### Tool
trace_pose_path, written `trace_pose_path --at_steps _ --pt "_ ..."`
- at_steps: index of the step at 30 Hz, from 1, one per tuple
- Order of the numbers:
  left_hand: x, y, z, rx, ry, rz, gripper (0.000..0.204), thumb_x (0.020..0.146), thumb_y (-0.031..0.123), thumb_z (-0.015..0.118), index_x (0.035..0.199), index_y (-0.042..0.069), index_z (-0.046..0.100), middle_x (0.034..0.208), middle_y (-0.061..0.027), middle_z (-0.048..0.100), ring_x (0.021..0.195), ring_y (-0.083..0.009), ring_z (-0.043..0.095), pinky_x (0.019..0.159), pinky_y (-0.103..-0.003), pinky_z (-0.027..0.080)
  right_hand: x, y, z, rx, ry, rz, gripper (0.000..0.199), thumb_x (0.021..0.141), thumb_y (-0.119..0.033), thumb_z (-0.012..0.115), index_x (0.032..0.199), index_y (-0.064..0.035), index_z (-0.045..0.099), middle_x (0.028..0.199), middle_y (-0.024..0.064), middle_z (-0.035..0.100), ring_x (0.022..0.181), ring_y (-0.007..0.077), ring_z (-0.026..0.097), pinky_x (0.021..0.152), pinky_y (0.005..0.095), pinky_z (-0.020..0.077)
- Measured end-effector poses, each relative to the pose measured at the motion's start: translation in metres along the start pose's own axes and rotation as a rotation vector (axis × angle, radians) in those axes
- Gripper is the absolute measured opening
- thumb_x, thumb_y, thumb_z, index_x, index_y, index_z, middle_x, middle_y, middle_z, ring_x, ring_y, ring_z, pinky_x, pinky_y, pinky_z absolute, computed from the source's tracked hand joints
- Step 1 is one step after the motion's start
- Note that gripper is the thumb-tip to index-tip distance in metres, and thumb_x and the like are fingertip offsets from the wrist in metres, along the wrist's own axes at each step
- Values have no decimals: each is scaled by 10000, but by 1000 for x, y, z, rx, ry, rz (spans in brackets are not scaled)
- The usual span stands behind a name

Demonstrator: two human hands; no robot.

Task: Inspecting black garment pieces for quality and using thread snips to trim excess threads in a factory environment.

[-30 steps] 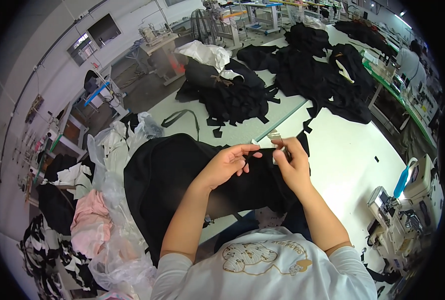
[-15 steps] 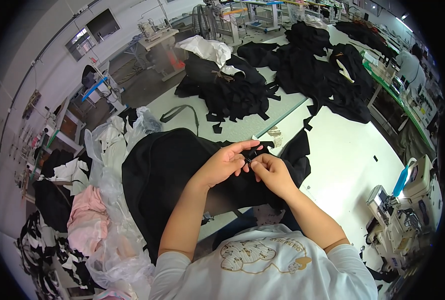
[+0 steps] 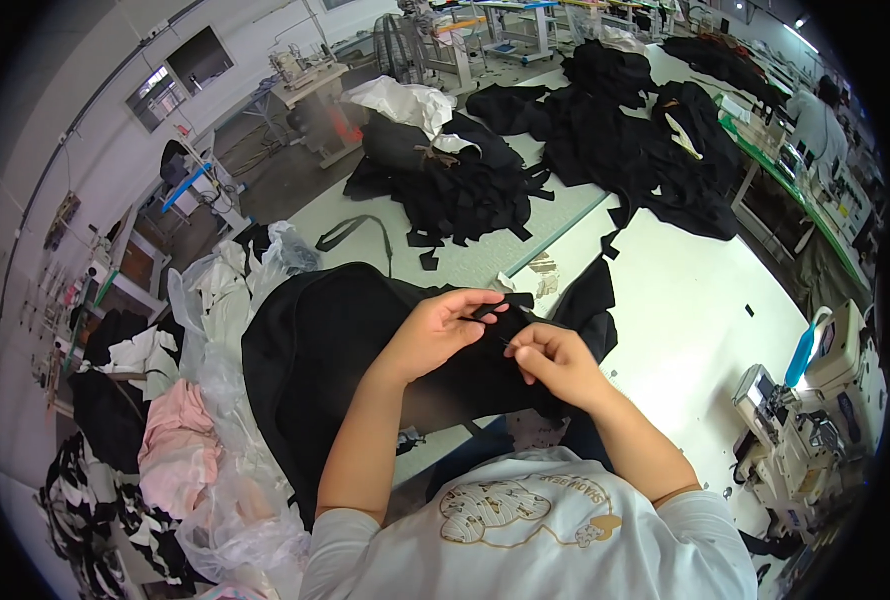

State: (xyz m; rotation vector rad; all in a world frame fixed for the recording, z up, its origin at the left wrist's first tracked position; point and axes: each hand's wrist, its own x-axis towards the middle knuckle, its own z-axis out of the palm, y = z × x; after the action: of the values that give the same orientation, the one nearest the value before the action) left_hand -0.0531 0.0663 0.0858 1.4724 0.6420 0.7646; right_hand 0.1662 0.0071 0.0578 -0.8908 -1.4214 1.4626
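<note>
A large black garment (image 3: 315, 350) lies bunched over the near edge of the white table (image 3: 705, 330) and into my lap. My left hand (image 3: 440, 330) rests on it, its fingers pinching a small black strip of fabric (image 3: 505, 302). My right hand (image 3: 555, 362) is just to the right, fingers closed in a pinch on the same black cloth, with a thin thread or pin between the two hands. Both hands nearly touch.
Piles of black fabric pieces (image 3: 455, 185) and more black garments (image 3: 645, 140) cover the far table. A clear plastic bag of pink and white cloth (image 3: 215, 440) sits at my left. A sewing machine (image 3: 805, 430) stands at right. Another person (image 3: 820, 115) works far right.
My hands have come down and closer to me onto the black garment. The small pale piece held up between my fingers a second ago is no longer seen.
</note>
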Motion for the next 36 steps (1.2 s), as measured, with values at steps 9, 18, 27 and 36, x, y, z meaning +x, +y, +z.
trace_pose_path --at_steps 9,18,27,36 --pt "-37 54 41 778 256 431 131 711 -54 675 805 35 688 781 -71 658 753 -225 626 673 -308 492 24 -2 -66 -161 138 -76 181 952 -84 530 966 30 670 789 60 664 744 102 633 705 239 485" --pt "-77 85 57 1021 346 605 221 668 -13 639 862 46 726 800 -97 666 739 -274 618 668 -334 500 53 3 -51 -379 -433 -166 210 877 16 565 1048 3 686 948 77 708 849 119 641 787 256 496" --pt "-62 82 64 743 795 562 122 822 -83 654 933 -50 694 821 -124 666 683 -153 634 595 -214 507 18 -46 -18 84 363 -359 122 928 -124 612 939 -6 640 828 18 647 704 54 577 627 201 466" --pt "-9 94 87 1212 667 753 179 787 140 755 801 46 603 721 -82 596 638 -268 576 555 -346 452 -18 -37 30 -302 282 -388 377 749 -193 828 978 -15 587 691 38 565 602 101 493 556 243 439"
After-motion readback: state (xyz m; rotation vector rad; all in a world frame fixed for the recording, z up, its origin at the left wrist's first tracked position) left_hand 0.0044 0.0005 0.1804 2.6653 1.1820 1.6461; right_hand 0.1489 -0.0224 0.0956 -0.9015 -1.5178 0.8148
